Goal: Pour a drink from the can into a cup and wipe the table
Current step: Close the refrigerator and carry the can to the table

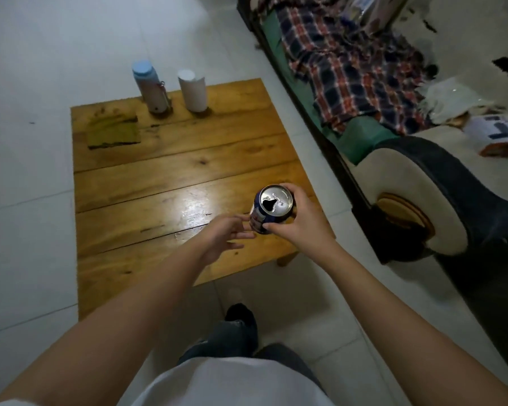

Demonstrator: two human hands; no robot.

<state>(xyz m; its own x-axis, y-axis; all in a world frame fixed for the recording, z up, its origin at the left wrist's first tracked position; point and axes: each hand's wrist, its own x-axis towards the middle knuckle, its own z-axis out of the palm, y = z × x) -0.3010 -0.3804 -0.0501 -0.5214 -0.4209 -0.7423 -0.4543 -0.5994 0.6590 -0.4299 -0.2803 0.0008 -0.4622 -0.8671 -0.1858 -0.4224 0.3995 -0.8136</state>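
From the head camera we see our right hand wrapped around the blue can, thumb on the near side and fingers curled behind, holding it upright above the near right part of the wooden table. The can's mouth is already open. Our left hand is spread loose, fingertips just beside the can's side, perhaps brushing it; we cannot tell for sure.

The white cup stands at the far edge, well apart from the can, with a pale bottle beside it. To pour well, we judge we should carry the can level across to the cup, steady the cup with the free hand, then tilt slowly with the opening low over the rim.

A greenish cloth lies flat at the far left corner, ready for wiping. The planks shine under a light. Around the table we see pale floor tiles and, to the right, a sofa with a plaid blanket.
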